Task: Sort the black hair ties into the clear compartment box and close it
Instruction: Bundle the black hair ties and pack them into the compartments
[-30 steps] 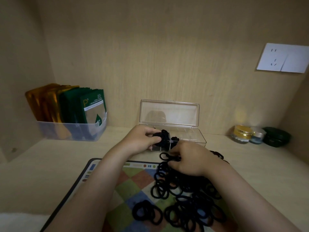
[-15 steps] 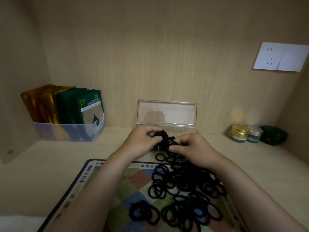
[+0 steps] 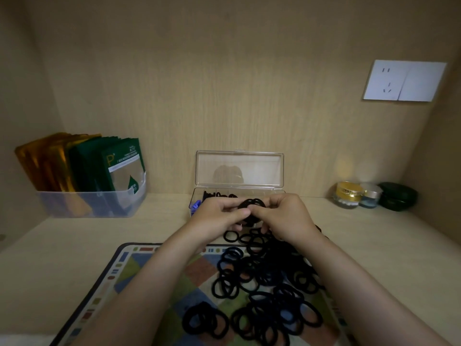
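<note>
A clear compartment box (image 3: 197,196) stands at the back of the shelf with its lid (image 3: 239,169) upright against the wall. Some black ties lie in its left part. My left hand (image 3: 217,216) and my right hand (image 3: 287,216) meet just in front of the box, both pinching a small bunch of black hair ties (image 3: 250,204) between the fingertips. A large loose pile of black hair ties (image 3: 264,290) spreads over the colourful mat (image 3: 119,268) below my hands.
A clear bin (image 3: 92,203) with gold and green sachets stands at the left. Three small jars (image 3: 349,194) sit at the right by the side wall. A white wall socket (image 3: 404,81) is on the back panel.
My right hand rose from the pile with ties and joined my left hand in front of the box. Both hands now hold one bunch, slightly nearer to me than before.
</note>
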Tool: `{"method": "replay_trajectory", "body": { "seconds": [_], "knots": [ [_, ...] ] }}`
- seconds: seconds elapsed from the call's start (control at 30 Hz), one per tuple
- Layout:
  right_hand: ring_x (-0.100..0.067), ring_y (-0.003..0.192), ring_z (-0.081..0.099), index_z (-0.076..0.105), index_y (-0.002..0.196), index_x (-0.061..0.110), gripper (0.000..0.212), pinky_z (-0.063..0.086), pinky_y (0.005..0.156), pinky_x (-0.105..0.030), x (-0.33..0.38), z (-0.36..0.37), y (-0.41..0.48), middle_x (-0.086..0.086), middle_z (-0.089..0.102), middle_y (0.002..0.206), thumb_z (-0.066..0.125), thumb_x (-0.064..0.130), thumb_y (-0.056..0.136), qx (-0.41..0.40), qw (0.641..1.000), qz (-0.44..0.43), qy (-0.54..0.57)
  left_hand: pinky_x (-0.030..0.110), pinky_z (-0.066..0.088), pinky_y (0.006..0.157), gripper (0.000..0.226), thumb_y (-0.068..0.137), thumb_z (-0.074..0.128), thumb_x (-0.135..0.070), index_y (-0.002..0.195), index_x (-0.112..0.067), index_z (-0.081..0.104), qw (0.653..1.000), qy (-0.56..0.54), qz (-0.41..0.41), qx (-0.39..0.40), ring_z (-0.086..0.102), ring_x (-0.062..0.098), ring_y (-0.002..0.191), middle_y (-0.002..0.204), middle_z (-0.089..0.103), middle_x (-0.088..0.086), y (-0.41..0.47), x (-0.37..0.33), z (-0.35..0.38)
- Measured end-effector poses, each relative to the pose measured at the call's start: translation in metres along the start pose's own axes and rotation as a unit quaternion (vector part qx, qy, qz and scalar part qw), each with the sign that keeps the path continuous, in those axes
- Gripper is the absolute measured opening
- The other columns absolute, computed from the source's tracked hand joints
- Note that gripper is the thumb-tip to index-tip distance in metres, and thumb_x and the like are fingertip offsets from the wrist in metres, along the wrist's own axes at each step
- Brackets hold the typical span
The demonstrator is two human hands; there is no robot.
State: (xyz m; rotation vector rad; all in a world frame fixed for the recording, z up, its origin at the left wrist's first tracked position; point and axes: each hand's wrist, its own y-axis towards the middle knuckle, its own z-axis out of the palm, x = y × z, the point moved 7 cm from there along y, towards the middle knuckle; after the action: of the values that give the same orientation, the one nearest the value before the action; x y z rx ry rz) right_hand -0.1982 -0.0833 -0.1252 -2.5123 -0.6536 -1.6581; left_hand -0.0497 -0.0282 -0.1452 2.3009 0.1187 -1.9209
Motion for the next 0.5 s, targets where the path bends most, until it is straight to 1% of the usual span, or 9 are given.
{"method": "replay_trajectory", "body": {
  "seconds": [0.07, 0.13, 0.17, 0.23, 0.3, 0.4, 0.43, 0.47, 0.5],
  "knots": [
    [-0.009, 0.036, 0.049, 0.075, 0.079, 0.013, 0.022, 0.034, 0.037, -0.017, 0.001, 0.002, -0.001, -0.010, 0.067, 0.056, 0.072, 0.032, 0.089, 0.027, 1.000, -0.002, -0.001, 0.025, 0.058, 0.079, 0.031, 0.093, 0.067, -0.019, 0.124, -0.021, 0.069, 1.000, 0.005, 0.001, -0.020, 0.073, 0.017, 0.095, 0.109, 0.075, -0.003, 0.000, 0.001, -0.002],
    [-0.021, 0.048, 0.057, 0.075, 0.081, 0.013, 0.024, 0.036, 0.038, -0.022, 0.001, 0.006, -0.002, -0.011, 0.072, 0.068, 0.066, 0.031, 0.094, 0.057, 0.998, -0.008, 0.024, 0.023, 0.057, 0.076, 0.027, 0.095, 0.063, -0.016, 0.121, -0.019, 0.071, 0.999, -0.014, -0.003, -0.032, 0.073, 0.016, 0.094, 0.108, 0.075, -0.001, 0.000, 0.002, -0.003],
    [-0.024, 0.051, 0.059, 0.074, 0.083, 0.010, 0.025, 0.037, 0.038, -0.023, 0.001, 0.006, -0.002, -0.010, 0.073, 0.073, 0.063, 0.028, 0.096, 0.057, 0.997, -0.009, 0.043, 0.023, 0.057, 0.074, 0.026, 0.095, 0.063, -0.015, 0.120, -0.018, 0.071, 0.999, -0.017, -0.003, -0.037, 0.073, 0.015, 0.093, 0.107, 0.075, 0.000, 0.000, 0.001, -0.004],
    [-0.026, 0.050, 0.058, 0.071, 0.082, 0.004, 0.028, 0.035, 0.037, -0.024, 0.002, 0.000, -0.001, -0.014, 0.071, 0.075, 0.060, 0.024, 0.098, 0.029, 0.998, -0.011, 0.060, 0.022, 0.057, 0.072, 0.025, 0.096, 0.061, -0.012, 0.118, -0.016, 0.072, 0.999, -0.019, 0.001, -0.049, 0.073, 0.013, 0.088, 0.105, 0.076, 0.000, -0.001, -0.001, -0.006],
    [-0.024, 0.045, 0.055, 0.070, 0.079, 0.004, 0.027, 0.034, 0.038, -0.022, 0.006, -0.008, -0.001, -0.012, 0.068, 0.070, 0.062, 0.022, 0.097, 0.000, 0.998, -0.026, 0.064, 0.022, 0.058, 0.071, 0.024, 0.096, 0.061, -0.010, 0.116, -0.015, 0.073, 0.998, -0.027, 0.000, -0.064, 0.071, 0.011, 0.083, 0.103, 0.076, 0.000, -0.001, -0.001, -0.009],
    [-0.014, 0.039, 0.049, 0.076, 0.077, 0.020, 0.021, 0.034, 0.038, -0.018, 0.017, -0.007, -0.005, -0.001, 0.065, 0.061, 0.064, 0.018, 0.095, 0.023, 0.992, -0.068, 0.100, 0.024, 0.059, 0.073, 0.021, 0.095, 0.062, -0.011, 0.111, -0.017, 0.075, 0.997, -0.037, 0.002, -0.070, 0.071, 0.011, 0.081, 0.100, 0.076, 0.001, -0.002, -0.003, -0.006],
    [-0.012, 0.038, 0.049, 0.077, 0.081, 0.026, 0.021, 0.036, 0.039, -0.017, 0.020, -0.004, -0.007, 0.001, 0.064, 0.059, 0.065, 0.017, 0.095, 0.036, 0.991, -0.085, 0.095, 0.025, 0.060, 0.076, 0.020, 0.095, 0.062, -0.013, 0.110, -0.019, 0.075, 0.997, -0.041, 0.003, -0.063, 0.072, 0.012, 0.084, 0.099, 0.077, 0.001, -0.003, -0.004, -0.004],
    [-0.009, 0.040, 0.051, 0.078, 0.089, 0.030, 0.019, 0.039, 0.041, -0.017, 0.022, 0.000, -0.009, 0.003, 0.067, 0.062, 0.066, 0.016, 0.094, 0.044, 0.991, -0.099, 0.084, 0.027, 0.060, 0.080, 0.020, 0.096, 0.062, -0.016, 0.110, -0.020, 0.075, 0.998, -0.047, 0.004, -0.049, 0.073, 0.014, 0.089, 0.100, 0.077, 0.001, -0.003, -0.005, 0.000],
    [-0.006, 0.045, 0.056, 0.077, 0.099, 0.030, 0.018, 0.044, 0.046, -0.017, 0.022, 0.003, -0.009, 0.006, 0.071, 0.069, 0.067, 0.016, 0.093, 0.044, 0.991, -0.108, 0.068, 0.029, 0.060, 0.083, 0.020, 0.096, 0.061, -0.019, 0.111, -0.019, 0.075, 0.998, -0.060, 0.004, -0.029, 0.074, 0.014, 0.093, 0.101, 0.077, 0.002, -0.004, -0.006, 0.004]
  ]
}}
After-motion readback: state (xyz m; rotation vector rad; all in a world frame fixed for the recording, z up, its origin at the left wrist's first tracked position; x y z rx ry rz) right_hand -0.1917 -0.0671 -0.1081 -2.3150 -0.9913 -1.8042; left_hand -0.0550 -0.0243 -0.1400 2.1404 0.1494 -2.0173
